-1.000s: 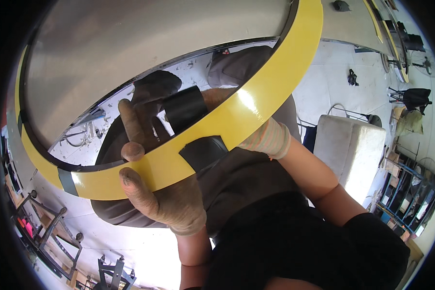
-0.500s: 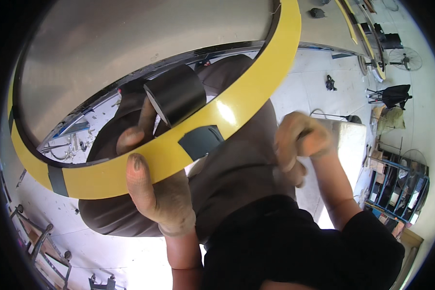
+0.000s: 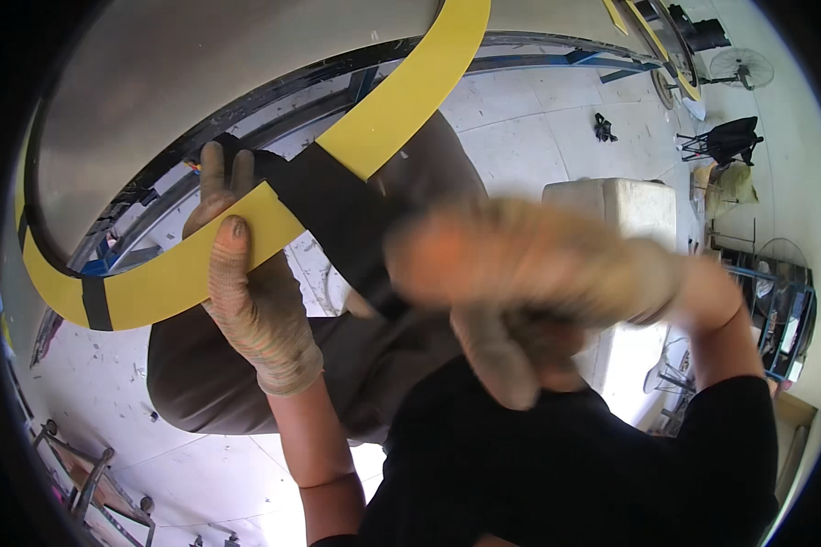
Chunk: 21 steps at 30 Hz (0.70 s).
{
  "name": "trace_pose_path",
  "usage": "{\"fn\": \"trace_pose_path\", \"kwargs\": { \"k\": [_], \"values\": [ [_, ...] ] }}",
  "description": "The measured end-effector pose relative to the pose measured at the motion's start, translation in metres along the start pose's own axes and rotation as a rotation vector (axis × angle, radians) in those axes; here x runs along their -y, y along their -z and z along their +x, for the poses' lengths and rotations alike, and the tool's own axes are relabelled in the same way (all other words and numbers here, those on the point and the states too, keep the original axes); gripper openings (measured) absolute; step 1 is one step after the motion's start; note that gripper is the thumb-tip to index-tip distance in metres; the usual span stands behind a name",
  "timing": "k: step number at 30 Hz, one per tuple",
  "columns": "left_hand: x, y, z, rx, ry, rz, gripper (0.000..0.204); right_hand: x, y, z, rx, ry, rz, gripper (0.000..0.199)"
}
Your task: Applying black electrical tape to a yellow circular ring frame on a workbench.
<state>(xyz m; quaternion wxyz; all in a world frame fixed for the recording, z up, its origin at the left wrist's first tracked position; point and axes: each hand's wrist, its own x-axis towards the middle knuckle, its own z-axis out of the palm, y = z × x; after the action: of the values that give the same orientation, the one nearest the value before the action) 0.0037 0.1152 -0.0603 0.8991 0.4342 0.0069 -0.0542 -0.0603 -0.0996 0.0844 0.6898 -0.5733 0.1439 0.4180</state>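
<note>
My gloved left hand (image 3: 265, 314) grips a curved yellow band (image 3: 169, 283), thumb on its front face and fingers behind it. Black tape (image 3: 324, 196) lies across the band just right of this hand, and a wide length of it hangs down toward the lower right. A black piece (image 3: 255, 159) shows behind the band beside my left fingertips; I cannot tell whether it is the roll. My gloved right hand (image 3: 529, 273) is at the tape's lower end, smeared by motion, so its grip is unclear. A narrower dark strip (image 3: 97, 303) crosses the band farther left.
A large grey panel (image 3: 210, 64) with a dark frame edge stands ahead, partly behind the band. To the right are a pale block (image 3: 643, 210), a folded black stool (image 3: 732, 141), a fan (image 3: 742, 68) and a blue rack (image 3: 775, 310). A wheeled frame (image 3: 91, 474) stands lower left.
The black tape roll no longer shows whole above the band; tape now crosses the band where a dark patch was. My right hand has moved left to it. Band and left hand shifted left and up.
</note>
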Motion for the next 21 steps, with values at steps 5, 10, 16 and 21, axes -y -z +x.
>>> {"fn": "trace_pose_path", "kwargs": {
  "k": [5,10,16,21],
  "values": [
    [-0.004,-0.006,0.001,0.041,-0.045,0.018,0.041,-0.063,0.039,0.104,-0.139,0.322,-0.326,0.056],
    [-0.013,-0.009,-0.003,0.052,0.109,-0.133,0.036,-0.072,0.113,0.202,0.052,1.106,-0.391,0.049],
    [-0.002,-0.014,-0.001,0.051,0.006,-0.142,0.035,-0.057,0.091,0.066,0.298,0.647,-0.102,0.05],
    [-0.001,-0.015,-0.004,0.021,0.02,-0.219,0.034,0.015,0.069,0.027,-0.102,0.325,-0.08,0.05]
  ]
}}
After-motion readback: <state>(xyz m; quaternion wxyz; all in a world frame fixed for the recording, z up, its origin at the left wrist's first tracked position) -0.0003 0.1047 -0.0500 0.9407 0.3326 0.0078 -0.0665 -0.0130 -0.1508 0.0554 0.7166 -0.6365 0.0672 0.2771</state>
